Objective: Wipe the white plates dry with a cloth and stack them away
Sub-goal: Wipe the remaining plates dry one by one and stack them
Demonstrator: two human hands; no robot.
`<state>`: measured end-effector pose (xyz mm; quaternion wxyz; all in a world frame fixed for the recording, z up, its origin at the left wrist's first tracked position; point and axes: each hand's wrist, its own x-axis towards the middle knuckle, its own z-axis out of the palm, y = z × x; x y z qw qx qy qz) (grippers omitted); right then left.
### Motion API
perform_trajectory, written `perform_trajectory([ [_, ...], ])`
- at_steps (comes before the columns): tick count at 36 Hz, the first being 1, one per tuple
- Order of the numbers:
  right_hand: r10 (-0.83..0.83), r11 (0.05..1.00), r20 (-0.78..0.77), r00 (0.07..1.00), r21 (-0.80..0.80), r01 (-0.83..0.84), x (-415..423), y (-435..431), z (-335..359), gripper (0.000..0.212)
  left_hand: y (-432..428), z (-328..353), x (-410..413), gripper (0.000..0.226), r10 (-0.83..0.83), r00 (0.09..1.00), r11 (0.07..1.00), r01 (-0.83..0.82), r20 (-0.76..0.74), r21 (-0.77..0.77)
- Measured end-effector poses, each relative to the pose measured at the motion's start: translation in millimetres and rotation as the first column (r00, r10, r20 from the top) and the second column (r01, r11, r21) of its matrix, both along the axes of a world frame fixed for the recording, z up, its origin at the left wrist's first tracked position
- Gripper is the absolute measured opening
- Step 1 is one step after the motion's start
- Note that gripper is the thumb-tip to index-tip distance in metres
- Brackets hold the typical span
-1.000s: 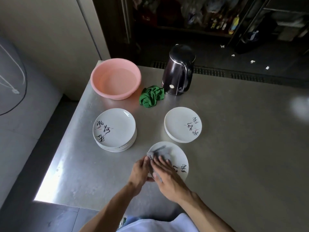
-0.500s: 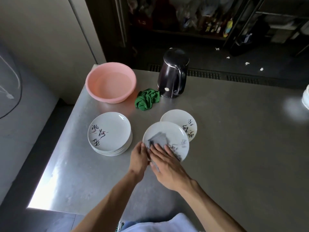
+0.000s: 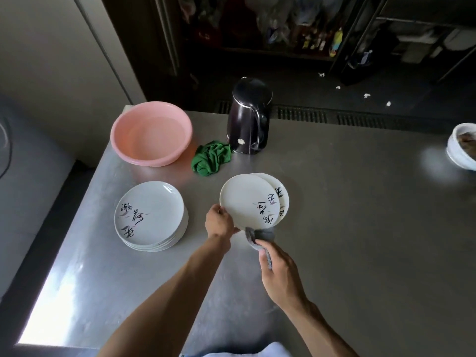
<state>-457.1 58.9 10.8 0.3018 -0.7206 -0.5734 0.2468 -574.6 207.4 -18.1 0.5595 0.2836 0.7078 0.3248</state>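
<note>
On the grey steel worktop (image 3: 360, 228), a stack of round white ceramic plates with black brush lettering (image 3: 150, 215) sits at the left. The left hand (image 3: 219, 224) pinches the rim of a matching lettered plate (image 3: 247, 199), which partly covers another white plate (image 3: 282, 194). The right hand (image 3: 279, 271) clutches a crumpled grey cloth (image 3: 260, 235) at the held plate's near edge.

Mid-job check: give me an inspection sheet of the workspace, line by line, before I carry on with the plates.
Surface: steel table, glare at its near left edge.
Job's things: held plate raised over the right-hand plate, contact cannot be told; stack of plates on the left; grey cloth at the held plate's near rim.
Clutter: pink basin, green cloth and black kettle at the far side; bowl at the right edge.
Hands: left hand grips the held plate's rim; right hand grips the grey cloth.
Cables: thin cord at the far left, off the table.
Surroundings: dark shelves with bottles; floor grate; paper scraps on the floor.
</note>
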Motion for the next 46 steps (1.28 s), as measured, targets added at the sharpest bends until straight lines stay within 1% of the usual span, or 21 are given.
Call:
perform_trajectory([
  [4, -0.046, 0.998, -0.022, 0.999, -0.052, 0.045, 8, -3, -9, 0.028, 5, -5, 7, 0.03, -0.017, 0.998, 1.0, 0.018, -0.068, 0.018],
  [9, -0.085, 0.99, -0.057, 0.995, -0.116, 0.078, 14, -6, -15, 0.028, 9, -11, 13, 0.031, -0.001, 0.997, 1.0, 0.001, -0.077, 0.006],
  [12, -0.142, 0.979, -0.12, 0.983, -0.16, 0.122, 15, -7, -17, 0.027, 7, -9, 17, 0.031, -0.037, 0.995, 0.999, 0.039, -0.09, 0.014],
  [15, -0.224, 0.958, -0.235, 0.946, -0.233, 0.169, 14, -6, -20, 0.028, 4, -6, 20, 0.031, -0.112, 0.983, 0.993, 0.114, -0.144, 0.006],
  [17, -0.317, 0.928, -0.36, 0.878, -0.308, 0.209, 12, -2, -20, 0.028, 3, -6, 22, 0.032, -0.174, 0.974, 0.985, 0.172, -0.148, -0.023],
  [20, -0.432, 0.891, -0.509, 0.745, -0.368, 0.265, 6, 6, -17, 0.025, 0, -10, 23, 0.036, -0.282, 0.95, 0.958, 0.271, -0.131, -0.097],
  [21, -0.484, 0.866, -0.562, 0.671, -0.415, 0.278, 4, 9, -17, 0.025, -1, -11, 23, 0.037, -0.315, 0.941, 0.946, 0.301, -0.124, -0.116],
  [22, -0.548, 0.83, -0.614, 0.568, -0.484, 0.277, 1, 12, -17, 0.023, -3, -12, 23, 0.038, -0.344, 0.931, 0.935, 0.329, -0.12, -0.132],
  [24, -0.647, 0.759, -0.665, 0.373, -0.612, 0.224, -5, 18, -18, 0.024, -4, -12, 22, 0.041, -0.411, 0.899, 0.908, 0.391, -0.15, -0.147],
  [25, -0.666, 0.743, -0.678, 0.312, -0.642, 0.19, -8, 21, -18, 0.024, -3, -10, 20, 0.042, -0.449, 0.874, 0.892, 0.429, -0.185, -0.141],
  [26, -0.669, 0.741, -0.689, 0.279, -0.651, 0.166, -11, 25, -17, 0.023, -2, -7, 16, 0.043, -0.482, 0.847, 0.876, 0.466, -0.225, -0.125],
  [30, -0.662, 0.746, -0.713, 0.23, -0.656, 0.115, -35, 42, -11, 0.03, 8, 12, -17, 0.041, -0.546, 0.728, 0.812, 0.582, -0.414, -0.048],
  [32, -0.675, 0.732, -0.7, 0.233, -0.675, 0.093, -53, 54, -4, 0.026, 15, 24, -47, 0.047, -0.514, 0.685, 0.806, 0.591, -0.517, -0.018],
  [34, -0.695, 0.71, -0.685, 0.218, -0.701, 0.062, -76, 70, 2, 0.032, 21, 38, -82, 0.051, -0.431, 0.684, 0.834, 0.551, -0.589, 0.03],
  [36, -0.7, 0.704, -0.685, 0.2, -0.709, 0.038, -96, 84, 4, 0.026, 27, 45, -119, 0.052, -0.338, 0.68, 0.873, 0.484, -0.651, 0.052],
  [39, -0.652, 0.753, -0.728, 0.213, -0.655, 0.063, -128, 107, 8, 0.027, 32, 46, -183, 0.054, -0.213, 0.653, 0.936, 0.349, -0.727, 0.039],
  [40, -0.638, 0.766, -0.736, 0.226, -0.636, 0.093, -137, 114, 9, 0.031, 32, 45, -202, 0.054, -0.189, 0.656, 0.952, 0.303, -0.731, 0.026],
  [42, -0.601, 0.799, -0.767, 0.225, -0.589, 0.122, -150, 124, 16, 0.037, 30, 44, -234, 0.055, -0.161, 0.697, 0.975, 0.221, -0.699, -0.005],
  [44, -0.571, 0.82, -0.785, 0.242, -0.559, 0.121, -160, 131, 18, 0.032, 26, 42, -255, 0.055, -0.165, 0.758, 0.982, 0.184, -0.632, -0.035],
  [46, -0.556, 0.83, -0.784, 0.277, -0.544, 0.125, -167, 137, 16, 0.026, 22, 43, -266, 0.054, -0.178, 0.829, 0.982, 0.185, -0.531, -0.039],
])
